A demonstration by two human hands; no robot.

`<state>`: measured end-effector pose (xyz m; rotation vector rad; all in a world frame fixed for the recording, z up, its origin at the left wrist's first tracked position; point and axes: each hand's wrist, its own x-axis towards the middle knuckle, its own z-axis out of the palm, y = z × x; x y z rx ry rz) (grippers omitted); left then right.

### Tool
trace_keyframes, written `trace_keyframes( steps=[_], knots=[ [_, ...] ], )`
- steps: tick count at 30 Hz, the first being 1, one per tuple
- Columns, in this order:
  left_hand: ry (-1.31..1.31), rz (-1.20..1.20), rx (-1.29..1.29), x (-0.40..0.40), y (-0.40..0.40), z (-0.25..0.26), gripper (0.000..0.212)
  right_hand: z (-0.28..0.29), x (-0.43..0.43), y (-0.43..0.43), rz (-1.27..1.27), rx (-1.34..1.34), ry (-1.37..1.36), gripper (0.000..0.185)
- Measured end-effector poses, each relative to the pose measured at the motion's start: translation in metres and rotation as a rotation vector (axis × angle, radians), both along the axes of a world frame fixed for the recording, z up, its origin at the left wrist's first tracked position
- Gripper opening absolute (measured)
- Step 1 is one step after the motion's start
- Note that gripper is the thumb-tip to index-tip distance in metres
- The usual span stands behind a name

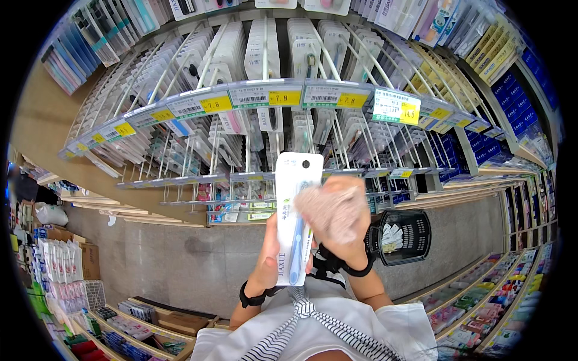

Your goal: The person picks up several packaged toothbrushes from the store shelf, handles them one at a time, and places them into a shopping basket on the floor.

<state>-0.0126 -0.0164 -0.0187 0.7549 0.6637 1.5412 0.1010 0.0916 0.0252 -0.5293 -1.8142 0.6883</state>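
A packaged blue toothbrush (295, 243) on a white backing card stands upright before me, its hanging hole at the top. My left hand (267, 259) holds the pack around its lower part from behind. In my right hand (356, 225) is a crumpled pinkish-beige cloth (336, 210), blurred, over the right side of the pack's upper half; whether it touches the pack I cannot tell. Black bands circle both wrists.
Rows of packaged toothbrushes hang on metal hooks behind a price-label rail (266, 94). A black plastic basket (426, 237) holding some packs stands on the floor at right. Wooden shelves (478, 270) with goods flank the aisle; a cardboard box (90, 261) stands at left.
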Motion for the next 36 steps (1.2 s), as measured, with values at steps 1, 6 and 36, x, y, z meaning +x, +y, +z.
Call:
trace_keyframes(
  steps=[1,6,36],
  knots=[
    [-0.001,0.002,-0.008,0.000,-0.001,-0.001,0.110,0.002,-0.006,0.002,-0.068,-0.027,0.109,0.048],
    [-0.031,0.036,-0.034,0.000,0.002,0.003,0.078,-0.003,-0.005,-0.003,0.075,-0.179,0.104,0.047],
    [0.094,0.132,-0.083,0.002,-0.003,0.001,0.081,-0.001,0.010,-0.004,0.077,0.106,-0.072,0.051]
  ],
)
